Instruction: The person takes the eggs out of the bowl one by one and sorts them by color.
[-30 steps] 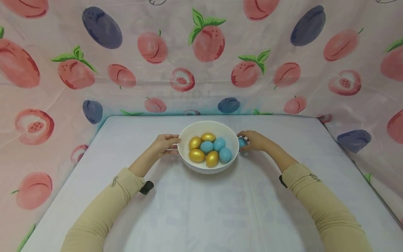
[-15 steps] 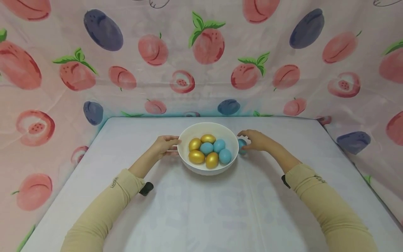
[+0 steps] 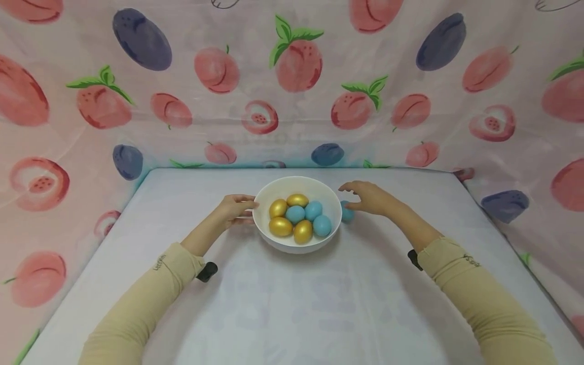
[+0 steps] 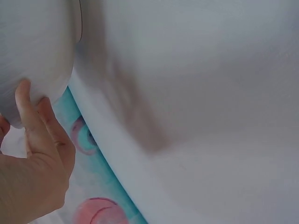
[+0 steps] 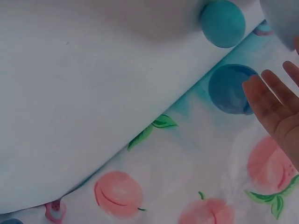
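A white bowl [image 3: 297,247] stands on the table in the head view. It holds several gold eggs [image 3: 280,226] and three blue eggs [image 3: 322,225]. My left hand [image 3: 234,209] holds the bowl's left side, its thumb tip at the rim; in the left wrist view, fingers [image 4: 32,121] touch the outer wall. Another blue egg [image 3: 348,213] lies on the table just right of the bowl, partly hidden by my right hand [image 3: 371,197]. That hand hovers over it with fingers spread; the right wrist view shows a gap between the fingers and the egg [image 5: 223,23].
The white-covered table [image 3: 292,304] reaches back to a fruit-patterned cloth [image 3: 182,61] hanging behind and at both sides. A dark wrist device [image 3: 207,272] sits under the left sleeve and another [image 3: 414,259] under the right.
My right fingers have loosened from the loose blue egg and lifted slightly up from it. The egg stays beside the bowl. My left hand keeps its place, and the head view has shifted a little.
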{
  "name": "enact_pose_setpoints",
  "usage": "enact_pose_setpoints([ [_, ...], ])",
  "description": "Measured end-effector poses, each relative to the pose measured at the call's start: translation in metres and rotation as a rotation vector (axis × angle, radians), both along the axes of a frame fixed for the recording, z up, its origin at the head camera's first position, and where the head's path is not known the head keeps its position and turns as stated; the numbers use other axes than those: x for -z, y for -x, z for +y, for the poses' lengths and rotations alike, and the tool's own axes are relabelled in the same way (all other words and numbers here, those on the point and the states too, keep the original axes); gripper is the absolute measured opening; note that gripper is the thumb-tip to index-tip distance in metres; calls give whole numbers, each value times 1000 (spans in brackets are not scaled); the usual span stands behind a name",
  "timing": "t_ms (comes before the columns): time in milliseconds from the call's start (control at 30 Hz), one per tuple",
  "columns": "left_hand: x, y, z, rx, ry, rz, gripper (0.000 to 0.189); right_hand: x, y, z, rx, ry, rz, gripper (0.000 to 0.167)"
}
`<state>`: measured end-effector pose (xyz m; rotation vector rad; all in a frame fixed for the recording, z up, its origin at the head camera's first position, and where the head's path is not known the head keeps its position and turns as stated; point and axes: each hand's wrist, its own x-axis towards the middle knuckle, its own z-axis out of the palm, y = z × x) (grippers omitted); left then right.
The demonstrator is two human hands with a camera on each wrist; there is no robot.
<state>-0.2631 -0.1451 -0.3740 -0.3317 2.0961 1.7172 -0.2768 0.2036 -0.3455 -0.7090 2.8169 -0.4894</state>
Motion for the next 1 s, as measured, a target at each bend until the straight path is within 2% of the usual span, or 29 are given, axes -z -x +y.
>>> enact_pose_setpoints([
  [167, -4, -2, 0, 6, -1, -2, 49, -8, -5, -6, 2, -16, 3, 50],
  [267, -6, -4, 0, 17, 2, 21, 50, -13, -7, -9, 0, -18, 3, 50],
  [500, -7, -11, 5, 45, 37, 162, 51, -25, -11, -16, -47, -29, 49, 47],
  [600, -5, -11, 5, 50, 54, 200, 49, -30, -14, -22, -73, -45, 54, 46],
  [800, -1, -10, 4, 45, 29, 197, 49, -41, -17, -39, -109, -93, 33, 47],
  [1000, 1, -13, 1, 25, 7, 177, 48, -49, -18, -58, -183, -125, 72, 44],
])
